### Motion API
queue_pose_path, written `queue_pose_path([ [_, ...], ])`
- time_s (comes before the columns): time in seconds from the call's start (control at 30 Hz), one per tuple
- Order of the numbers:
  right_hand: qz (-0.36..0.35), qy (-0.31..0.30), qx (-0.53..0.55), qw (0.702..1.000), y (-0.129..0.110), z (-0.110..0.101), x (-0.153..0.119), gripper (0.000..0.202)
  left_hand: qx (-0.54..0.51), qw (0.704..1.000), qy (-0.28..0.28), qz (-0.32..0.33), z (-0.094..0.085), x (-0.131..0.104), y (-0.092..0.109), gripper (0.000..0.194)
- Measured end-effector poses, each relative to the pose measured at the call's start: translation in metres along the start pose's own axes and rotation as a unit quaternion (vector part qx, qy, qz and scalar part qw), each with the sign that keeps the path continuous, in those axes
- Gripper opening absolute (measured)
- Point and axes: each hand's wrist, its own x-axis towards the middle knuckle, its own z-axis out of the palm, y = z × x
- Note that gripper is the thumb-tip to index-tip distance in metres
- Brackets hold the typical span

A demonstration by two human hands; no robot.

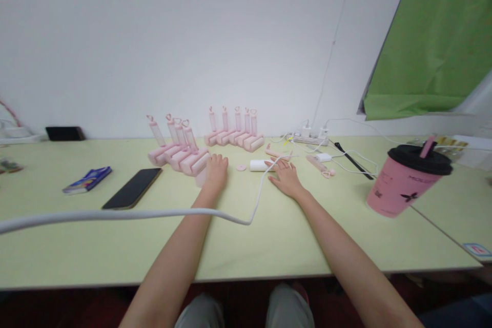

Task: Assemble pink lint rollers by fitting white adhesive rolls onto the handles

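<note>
Rest your forearms [338, 236] on the table [265, 251], angled inward from either side, and mind the white cable [154, 213] that crosses the view in front of the left one. Beyond it, your right hand [287, 178] lies palm down, fingers loosely spread and thumb apart, with the fingertips at the right end of the white cylinder [259, 165]; no closed grip shows. The cylinder lies on its side, lengthwise across the table, between your two hands. Expect it to be light and stiff, with a smooth surface that may slip and a round wall that may roll; take hold around its middle, thumb on the near side and fingers on the far side, without squeezing hard. Your left hand [216, 171] is bent downward, fingers pointing away from you, just beside a pale piece [200, 179]; you cannot tell whether it has hold of that piece, as the hand partly covers it. A small pink disc [241, 167] lies flat between the left hand and the cylinder; being thin, it should be lifted by its rim. Farther back stand clear tubes [238, 120] among pink cylinders [251, 143], probably easy to topple.
</note>
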Motion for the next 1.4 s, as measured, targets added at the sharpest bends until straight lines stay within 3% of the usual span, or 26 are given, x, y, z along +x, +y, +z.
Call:
queue_pose_path([
  [0.17, 0.027, -0.012, -0.009, 1.000, 0.004, 0.005, 0.002, 0.058, 0.000, 0.999, 0.046, 0.029, 0.003, -0.003, 0.012, 0.031],
  [0.3, 0.036, 0.065, -0.005, 0.997, 0.004, -0.002, 0.003, 0.048, -0.001, 0.994, 0.104, 0.022, 0.000, -0.004, 0.016, 0.030],
  [0.43, 0.108, 0.101, 0.012, 0.989, 0.015, -0.006, 0.007, 0.034, -0.043, 0.991, 0.122, 0.030, -0.005, -0.002, 0.021, 0.031],
  [0.53, 0.146, 0.074, 0.036, 0.986, 0.028, -0.005, 0.008, 0.034, -0.061, 0.989, 0.128, 0.041, -0.006, -0.001, 0.023, 0.029],
  [0.67, 0.160, -0.010, 0.036, 0.986, 0.034, -0.002, 0.006, 0.048, -0.057, 0.988, 0.130, 0.055, 0.000, -0.001, 0.023, 0.027],
  [0.8, 0.175, -0.006, 0.022, 0.984, 0.029, -0.001, 0.006, 0.043, -0.059, 0.986, 0.133, 0.077, 0.005, 0.000, 0.026, 0.030],
  [0.9, 0.150, 0.004, 0.039, 0.988, 0.023, -0.002, 0.007, 0.043, -0.090, 0.979, 0.128, 0.128, 0.005, 0.002, 0.035, 0.036],
  [1.03, 0.050, -0.004, 0.105, 0.993, 0.012, -0.002, 0.007, 0.040, -0.129, 0.953, 0.088, 0.260, 0.005, 0.002, 0.056, 0.047],
  [1.1, 0.021, -0.009, 0.128, 0.992, 0.007, -0.001, 0.007, 0.039, -0.131, 0.946, 0.067, 0.288, 0.005, 0.000, 0.064, 0.048],
  [1.23, 0.009, 0.002, 0.176, 0.984, 0.006, 0.000, 0.008, 0.040, -0.138, 0.950, 0.045, 0.278, 0.002, -0.002, 0.069, 0.043],
  [1.4, 0.032, 0.095, 0.314, 0.944, 0.007, -0.004, 0.015, 0.041, -0.208, 0.946, 0.103, 0.226, -0.013, 0.001, 0.066, 0.037],
])
